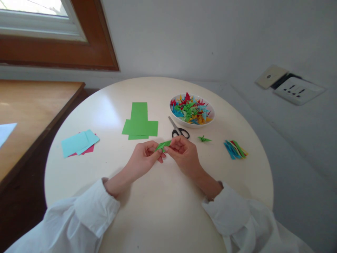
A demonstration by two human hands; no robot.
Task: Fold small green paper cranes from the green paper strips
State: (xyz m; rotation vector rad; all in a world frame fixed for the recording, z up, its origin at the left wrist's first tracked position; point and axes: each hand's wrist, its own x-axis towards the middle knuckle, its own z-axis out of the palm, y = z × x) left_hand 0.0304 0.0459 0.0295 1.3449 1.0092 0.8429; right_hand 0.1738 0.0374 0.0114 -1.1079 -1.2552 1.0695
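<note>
A small piece of folded green paper (163, 145) is held above the table between both hands. My left hand (144, 156) pinches its left end, thumb and fingers closed on it. On the other side, my right hand (184, 154) grips the right end between thumb and curled fingers. Part of the paper is hidden behind the fingertips. Just beyond the right hand lie scissors (177, 128) with black handles, blades pointing away. To the right of that hand rests a finished green paper crane (204, 139).
A white bowl (193, 123) full of colourful paper cranes stands at the back of the round white table (158, 211). Green paper sheets (139, 119) lie left of centre, light blue sheets (76, 144) over red ones farther left. Colourful paper strips (235, 149) sit at the right.
</note>
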